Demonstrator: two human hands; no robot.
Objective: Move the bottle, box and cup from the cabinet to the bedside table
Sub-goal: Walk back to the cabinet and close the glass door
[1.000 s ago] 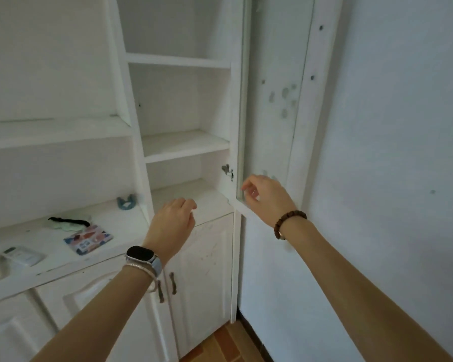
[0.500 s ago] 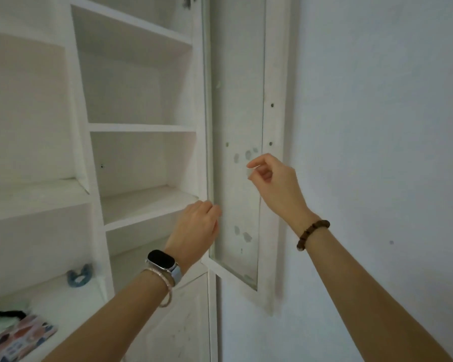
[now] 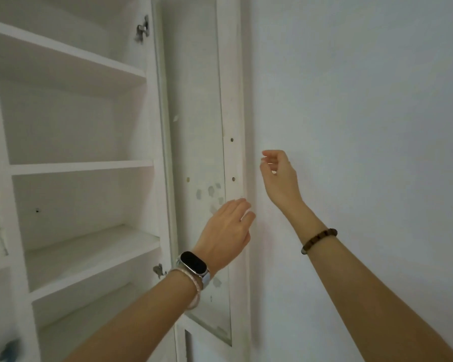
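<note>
Lower centre, left hand (image 3: 226, 231) with fingers straight, gripping nothing, at the frame edge of the open glass door (image 3: 194, 100). Just right, right hand (image 3: 279, 176) loosely curled, holding nothing, before the wall (image 3: 351, 100). Far left, white cabinet (image 3: 81, 165) shelves.

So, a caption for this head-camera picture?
Open cabinet door and white shelves, with left hand and right hand raised beside them.

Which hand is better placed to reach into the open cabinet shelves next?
Left, probably. The left hand hovers in front of the open door, nearest the shelves. The right hand is beyond the door's edge, before the wall. Both hold nothing.
</note>
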